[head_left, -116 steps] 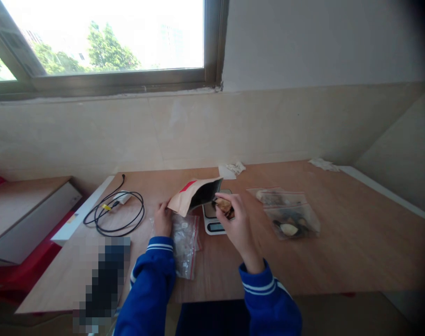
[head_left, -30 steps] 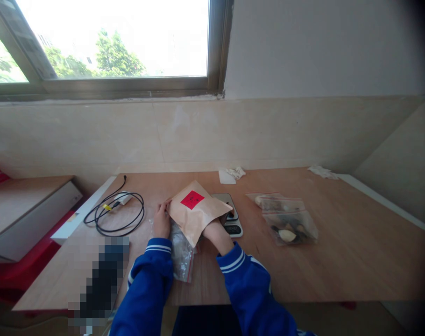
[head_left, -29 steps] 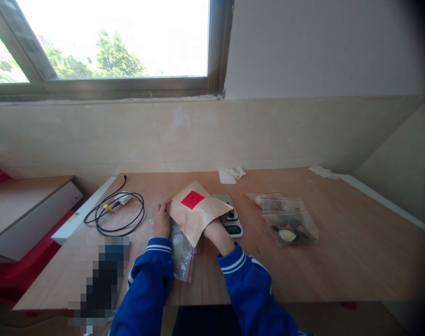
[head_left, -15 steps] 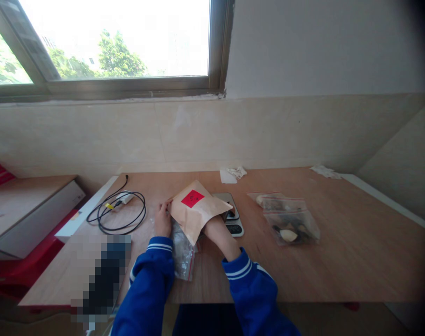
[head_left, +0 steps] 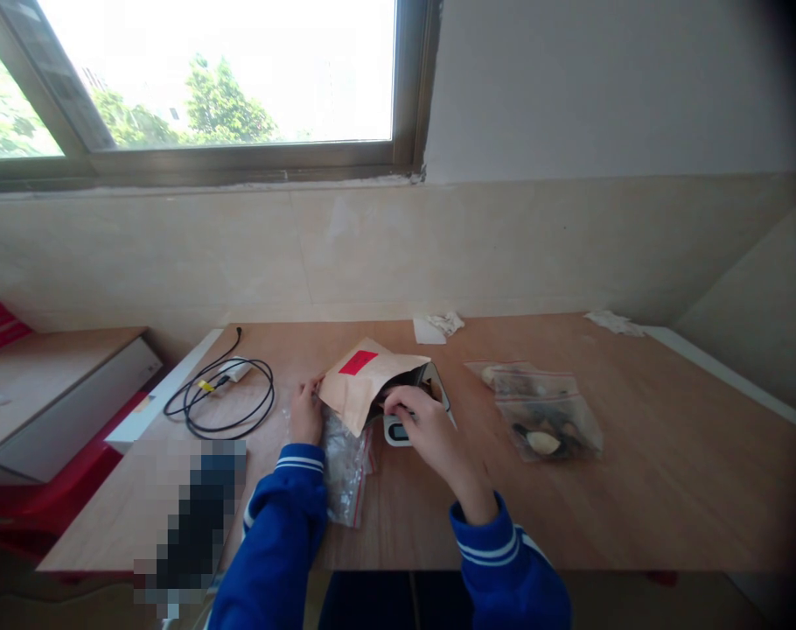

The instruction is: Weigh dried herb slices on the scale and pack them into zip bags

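A brown paper bag (head_left: 359,387) with a red label lies tilted over a white kitchen scale (head_left: 390,440), its dark mouth gaping to the right. My left hand (head_left: 306,413) grips the bag's left end between thumb and fingers. At the bag's mouth, my right hand (head_left: 419,420) has its fingers pinched together; what they hold, if anything, is hidden. Under the bag and beside my left wrist lie clear zip bags (head_left: 344,477) with red seals. The bag covers most of the scale.
Clear zip bags (head_left: 572,411) with dark and pale pieces inside lie to the right. A coiled black cable (head_left: 272,407) is at the left, above a blurred dark object (head_left: 198,516). White crumpled tissue (head_left: 445,324) sits by the wall.
My right hand has come out of the paper bag to its mouth, moving right. The bag's opening has lifted and now shows its dark inside. My left hand has stayed in place.
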### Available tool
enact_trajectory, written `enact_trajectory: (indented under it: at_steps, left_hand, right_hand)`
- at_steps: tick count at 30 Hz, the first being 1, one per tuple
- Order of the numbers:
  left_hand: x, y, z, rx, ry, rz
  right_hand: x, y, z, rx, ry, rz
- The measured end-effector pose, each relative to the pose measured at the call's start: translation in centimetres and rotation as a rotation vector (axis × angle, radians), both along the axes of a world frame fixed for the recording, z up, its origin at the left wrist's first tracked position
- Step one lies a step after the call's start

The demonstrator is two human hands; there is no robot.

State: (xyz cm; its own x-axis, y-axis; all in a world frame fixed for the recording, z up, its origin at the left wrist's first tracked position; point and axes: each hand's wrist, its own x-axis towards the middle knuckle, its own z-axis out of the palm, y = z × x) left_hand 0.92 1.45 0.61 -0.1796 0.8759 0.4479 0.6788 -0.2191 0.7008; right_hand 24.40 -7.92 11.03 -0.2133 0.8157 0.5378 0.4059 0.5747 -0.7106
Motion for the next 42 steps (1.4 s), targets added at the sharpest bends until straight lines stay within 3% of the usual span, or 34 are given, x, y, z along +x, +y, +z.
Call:
enact_trajectory:
  at_steps: [5,10,15,21,30,37,42]
  left_hand:
    - [0.0,-0.1,0.1,-0.012,0.037,0.041]
    - [0.0,0.1,-0.1,-0.014,0.077,0.086]
    - [-0.1,0.3,-0.5,-0.027,0.102,0.109]
    - [-0.1,0.4,-0.7,-0.028,0.121,0.119]
    - [-0.1,0.3,-0.8,-0.025,0.119,0.124]
    - [-0.1,0.3,-0.7,-0.046,0.148,0.144]
    - [-0.1,0.3,-0.6,-0.037,0.132,0.137]
  right_hand:
    - [0.9,-0.4,-0.3,0.031,0.319,-0.11]
    - [2.0,0.8,-3.6,-0.005,0.531,-0.259]
    - [2.7,2.3,-6.8,-0.047,0.251,-0.244]
    - [2.5,3.8,-8.5,0.012,-0.012,-0.2]
    - [2.9,4.5,-9.2,0.154,-0.103,-0.318]
    - [2.6,3.6,-9.2,0.21,-0.295,-0.392]
    - [3.0,3.3,-8.9,0.198,-0.175,-0.406]
